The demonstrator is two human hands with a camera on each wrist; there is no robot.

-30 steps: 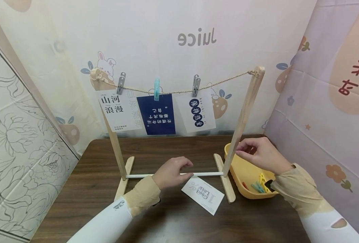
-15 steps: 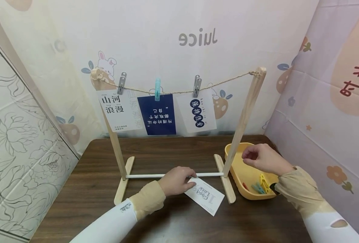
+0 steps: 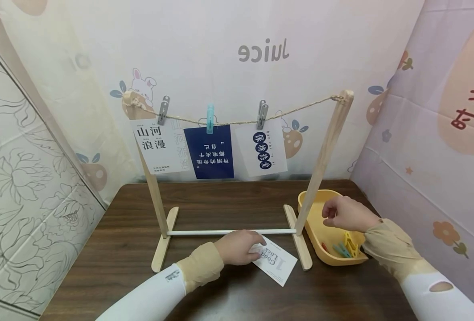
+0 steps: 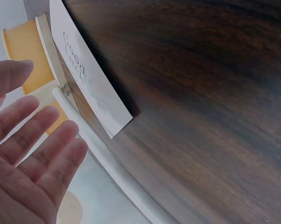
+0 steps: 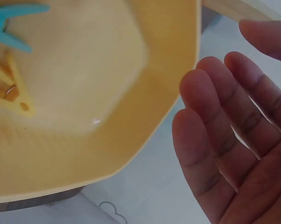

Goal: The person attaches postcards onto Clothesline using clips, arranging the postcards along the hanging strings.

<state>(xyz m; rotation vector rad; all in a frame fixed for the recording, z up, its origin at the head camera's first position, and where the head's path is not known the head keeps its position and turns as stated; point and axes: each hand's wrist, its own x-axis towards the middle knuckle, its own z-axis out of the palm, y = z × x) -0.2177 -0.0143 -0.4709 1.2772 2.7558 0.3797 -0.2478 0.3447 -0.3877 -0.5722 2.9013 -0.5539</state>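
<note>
A white card printed "Good Luck" (image 3: 278,264) lies on the dark wooden table. Over the card's left end is my left hand (image 3: 237,248); in the left wrist view its fingers are gently bent with nothing between them, apart from the card (image 4: 84,70). My right hand (image 3: 348,214) hovers above a yellow basket (image 3: 316,243), fingers loosely curved and holding nothing. Inside the basket are a yellow clothespin (image 5: 20,93), a teal clothespin (image 5: 10,25) and a small red item (image 3: 324,246).
A wooden stand with a white crossbar (image 3: 204,232) holds a twine line (image 3: 305,108). From it hang a white card (image 3: 160,147), a dark blue card (image 3: 210,151) and another white card (image 3: 262,149), clipped by grey and light-blue clothespins (image 3: 210,118). Printed curtains surround the table.
My left hand has moved right and toward me, over the card's left end. My right hand has shifted slightly right and lower over the basket. The card has stayed nearly in place.
</note>
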